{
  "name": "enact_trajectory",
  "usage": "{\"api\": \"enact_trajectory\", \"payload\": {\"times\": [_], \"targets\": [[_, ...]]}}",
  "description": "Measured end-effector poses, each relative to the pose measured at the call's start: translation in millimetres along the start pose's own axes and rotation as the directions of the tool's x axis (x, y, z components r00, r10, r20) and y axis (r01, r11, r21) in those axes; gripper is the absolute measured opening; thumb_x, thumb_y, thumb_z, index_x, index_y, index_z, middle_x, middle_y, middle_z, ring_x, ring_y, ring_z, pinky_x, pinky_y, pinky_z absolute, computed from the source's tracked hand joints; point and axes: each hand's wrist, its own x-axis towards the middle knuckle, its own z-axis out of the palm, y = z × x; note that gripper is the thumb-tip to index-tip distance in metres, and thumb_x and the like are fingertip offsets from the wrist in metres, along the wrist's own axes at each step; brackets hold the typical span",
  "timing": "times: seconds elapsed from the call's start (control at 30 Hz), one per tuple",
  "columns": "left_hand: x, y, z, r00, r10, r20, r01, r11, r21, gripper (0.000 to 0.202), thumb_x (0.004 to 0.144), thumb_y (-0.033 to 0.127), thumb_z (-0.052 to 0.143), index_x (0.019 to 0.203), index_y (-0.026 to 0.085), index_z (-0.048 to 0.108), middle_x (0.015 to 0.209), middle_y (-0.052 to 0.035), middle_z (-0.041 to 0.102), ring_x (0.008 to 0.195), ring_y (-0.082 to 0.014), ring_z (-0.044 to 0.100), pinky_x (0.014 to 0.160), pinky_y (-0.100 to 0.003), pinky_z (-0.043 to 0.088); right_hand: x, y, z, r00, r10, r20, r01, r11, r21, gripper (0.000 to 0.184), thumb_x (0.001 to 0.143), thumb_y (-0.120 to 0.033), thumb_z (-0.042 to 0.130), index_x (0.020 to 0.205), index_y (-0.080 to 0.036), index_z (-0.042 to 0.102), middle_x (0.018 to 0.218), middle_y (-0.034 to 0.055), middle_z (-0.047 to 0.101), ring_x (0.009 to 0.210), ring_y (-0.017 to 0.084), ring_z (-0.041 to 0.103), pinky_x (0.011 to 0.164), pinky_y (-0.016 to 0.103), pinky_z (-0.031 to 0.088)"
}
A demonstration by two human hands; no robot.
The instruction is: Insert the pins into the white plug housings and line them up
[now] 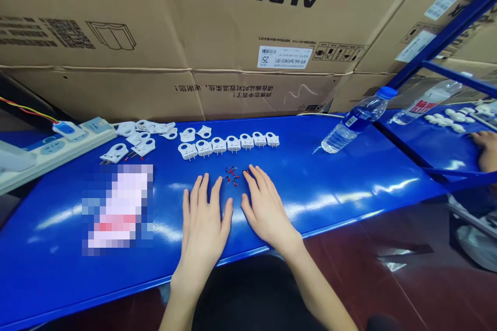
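Observation:
My left hand [204, 227] and my right hand [264, 207] lie flat and open on the blue table [330, 186], palms down, holding nothing. Between the fingertips of both hands sits a small heap of tiny red parts with thin wire legs [232, 176]. Just beyond them a row of several white plastic plug housings [229, 145] stands side by side. More white housings [143, 132] lie loose to the left of that row, two of them [128, 151] with red-tipped wires.
A white power strip [58, 147] with a plugged-in cable lies at the far left. A water bottle [355, 121] lies on its side at the right. Large cardboard boxes [217, 31] wall off the back. Another person's hand [487, 150] rests on the neighbouring blue bench beside white parts and a second bottle.

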Motion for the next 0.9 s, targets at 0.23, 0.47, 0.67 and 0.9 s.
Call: {"api": "enact_trajectory", "payload": {"times": [0.23, 0.47, 0.67, 0.9], "targets": [[0, 0, -0.1, 1.000, 0.008, 0.012, -0.008, 1.000, 0.014, 0.053, 0.107, 0.041, 0.037, 0.152, 0.015, 0.053, 0.162, -0.0230, 0.043, 0.155, -0.0381, 0.035, 0.123, -0.065, 0.031, 1, 0, -1, 0.999, -0.047, 0.000, 0.047, 0.999, 0.004, 0.056, 0.106, -0.024, 0.040, 0.161, -0.011, 0.039, 0.164, 0.0141, 0.044, 0.158, 0.029, 0.030, 0.128, 0.056, 0.033], [-1, -1, 0.7, 1.000, 0.006, 0.003, -0.006, 1.000, 0.003, 0.055, 0.107, 0.041, 0.037, 0.155, 0.016, 0.047, 0.161, -0.0223, 0.044, 0.155, -0.0375, 0.035, 0.124, -0.065, 0.030, -1, 1, -6, 0.993, -0.115, 0.006, 0.114, 0.991, 0.074, 0.064, 0.106, -0.019, 0.037, 0.168, -0.020, 0.020, 0.165, 0.0094, 0.044, 0.158, 0.025, 0.032, 0.130, 0.056, 0.028], [-1, -1, 0.5, 1.000, -0.002, -0.017, 0.001, 0.999, -0.039, 0.047, 0.107, 0.040, 0.038, 0.138, 0.010, 0.057, 0.158, -0.0242, 0.048, 0.154, -0.0372, 0.037, 0.124, -0.063, 0.030, -1, 0, -9, 0.996, -0.086, -0.032, 0.089, 0.987, 0.136, 0.042, 0.104, -0.019, 0.044, 0.145, -0.020, 0.054, 0.148, 0.0123, 0.058, 0.144, 0.025, 0.048, 0.128, 0.056, 0.032], [-1, 0, -0.4, 1.000, -0.001, -0.010, 0.001, 0.999, -0.040, 0.046, 0.107, 0.039, 0.039, 0.140, 0.012, 0.055, 0.158, -0.0242, 0.048, 0.154, -0.0371, 0.037, 0.124, -0.064, 0.030, 0, -3, -11, 0.994, -0.109, -0.011, 0.110, 0.990, 0.091, 0.039, 0.104, -0.016, 0.044, 0.139, -0.018, 0.060, 0.144, 0.0108, 0.061, 0.141, 0.025, 0.049, 0.128, 0.054, 0.032]]}}
